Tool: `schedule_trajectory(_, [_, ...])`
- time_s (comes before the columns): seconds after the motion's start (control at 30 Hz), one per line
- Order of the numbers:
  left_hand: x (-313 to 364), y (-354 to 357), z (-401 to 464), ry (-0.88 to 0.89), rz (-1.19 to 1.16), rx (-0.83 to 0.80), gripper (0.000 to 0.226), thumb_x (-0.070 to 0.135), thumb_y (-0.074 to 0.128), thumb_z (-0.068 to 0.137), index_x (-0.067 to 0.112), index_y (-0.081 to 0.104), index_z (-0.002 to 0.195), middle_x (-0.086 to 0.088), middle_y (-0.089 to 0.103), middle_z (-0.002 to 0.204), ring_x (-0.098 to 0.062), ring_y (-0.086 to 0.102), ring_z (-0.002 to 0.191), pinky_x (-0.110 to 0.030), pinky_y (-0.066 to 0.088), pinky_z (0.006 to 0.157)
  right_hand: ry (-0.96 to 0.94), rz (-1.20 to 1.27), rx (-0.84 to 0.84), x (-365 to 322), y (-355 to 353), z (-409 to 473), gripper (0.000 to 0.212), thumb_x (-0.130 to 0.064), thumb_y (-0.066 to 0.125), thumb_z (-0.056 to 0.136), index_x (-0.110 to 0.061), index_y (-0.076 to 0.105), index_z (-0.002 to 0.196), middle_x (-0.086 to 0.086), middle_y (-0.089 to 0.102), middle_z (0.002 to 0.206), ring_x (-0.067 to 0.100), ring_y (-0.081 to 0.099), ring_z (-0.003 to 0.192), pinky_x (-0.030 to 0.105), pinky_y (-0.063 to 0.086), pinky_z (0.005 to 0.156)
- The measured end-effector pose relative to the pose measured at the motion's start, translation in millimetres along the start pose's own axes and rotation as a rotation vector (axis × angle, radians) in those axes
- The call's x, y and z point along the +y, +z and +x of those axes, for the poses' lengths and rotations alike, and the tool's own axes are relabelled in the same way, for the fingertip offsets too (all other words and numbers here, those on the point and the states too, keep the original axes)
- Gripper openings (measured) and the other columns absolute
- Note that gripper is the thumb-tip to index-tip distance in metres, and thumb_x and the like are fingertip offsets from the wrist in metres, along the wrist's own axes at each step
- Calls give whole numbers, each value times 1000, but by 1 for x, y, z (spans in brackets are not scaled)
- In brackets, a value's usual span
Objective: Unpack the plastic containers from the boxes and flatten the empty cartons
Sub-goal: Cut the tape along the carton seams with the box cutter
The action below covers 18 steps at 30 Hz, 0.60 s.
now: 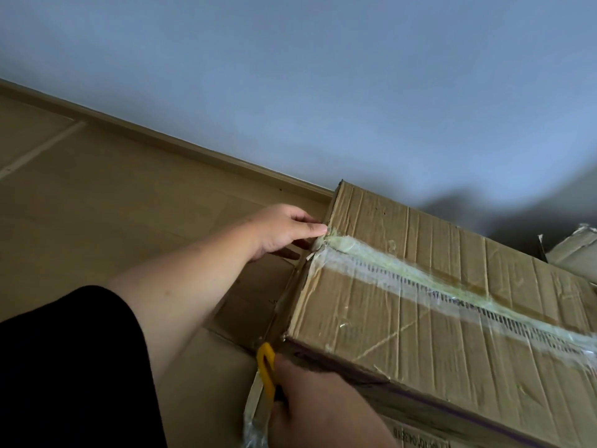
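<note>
A large brown carton (420,318) fills the right of the view, its top flaps closed under a strip of clear tape (420,279) along the middle seam. My left hand (284,229) pinches the crumpled tape end at the carton's far left edge. My right hand (319,412) grips a yellow utility knife (267,370) at the carton's near left corner. No plastic containers show.
A flattened piece of cardboard (252,305) lies on the tan floor (97,205) left of the carton. Another carton's corner (575,250) shows at the far right. A pale wall and skirting board run behind. Loose tape hangs below the knife.
</note>
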<state>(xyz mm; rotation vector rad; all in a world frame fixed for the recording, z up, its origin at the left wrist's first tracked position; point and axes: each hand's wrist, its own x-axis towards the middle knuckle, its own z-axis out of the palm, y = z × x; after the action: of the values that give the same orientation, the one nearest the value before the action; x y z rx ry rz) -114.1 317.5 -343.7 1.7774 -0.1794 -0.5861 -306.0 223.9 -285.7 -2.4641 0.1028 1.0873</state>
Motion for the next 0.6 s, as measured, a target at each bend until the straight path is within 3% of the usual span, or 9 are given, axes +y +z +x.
schedule_trajectory(0.07, [-1, -1, 1, -3, 4, -4, 26, 38, 72, 86, 17, 73, 103, 7, 74, 84, -1, 67, 68, -15, 51, 61, -49, -50, 75, -6, -12, -19, 56, -33, 45, 92, -40, 32, 146, 4, 60, 132, 24, 58, 120, 31, 45, 99])
schedule_trajectory(0.1, [-1, 0, 2, -4, -13, -2, 26, 37, 73, 86, 15, 73, 102, 6, 74, 82, -3, 67, 67, -16, 53, 64, -65, -51, 84, -5, -20, -25, 52, -32, 46, 92, -42, 36, 142, 1, 62, 127, 23, 59, 117, 30, 46, 94])
schedule_trajectory(0.17, [0, 1, 4, -12, -18, 11, 27, 38, 75, 84, 16, 75, 100, 5, 75, 85, -11, 69, 79, -28, 55, 81, -114, -50, 97, -9, -36, -38, 48, -32, 48, 94, -44, 38, 140, -5, 62, 126, 18, 58, 116, 28, 45, 95])
schedule_trajectory(0.27, [-9, -2, 5, -35, -51, 8, 31, 41, 79, 79, 19, 75, 100, 2, 76, 96, -18, 69, 97, -41, 53, 95, -155, -48, 73, -2, -52, -50, 58, -40, 51, 96, -60, 20, 142, -12, 60, 130, 11, 58, 118, 29, 44, 104])
schedule_trajectory(0.37, [-18, -7, -1, -75, -227, -30, 45, 38, 76, 76, 11, 70, 112, -8, 75, 106, -26, 70, 102, -49, 52, 98, -151, -67, 168, 16, -74, -60, 58, -41, 53, 97, -67, 16, 134, -14, 66, 105, 5, 65, 97, 32, 53, 93])
schedule_trajectory(0.5, [-20, -8, -10, -91, -291, -144, 46, 32, 69, 79, 9, 66, 119, -8, 73, 110, -24, 68, 103, -49, 52, 95, -136, -97, 367, 62, -104, -43, 38, -36, 55, 96, -51, 34, 125, -9, 68, 84, 1, 68, 68, 24, 57, 65])
schedule_trajectory(0.6, [-16, -4, -17, -70, -227, -187, 47, 31, 71, 80, 17, 64, 125, -3, 71, 119, -21, 65, 113, -48, 53, 95, -89, -179, 461, 91, -120, -24, 16, -35, 54, 97, -40, 48, 111, -8, 64, 82, 7, 65, 70, 30, 57, 67])
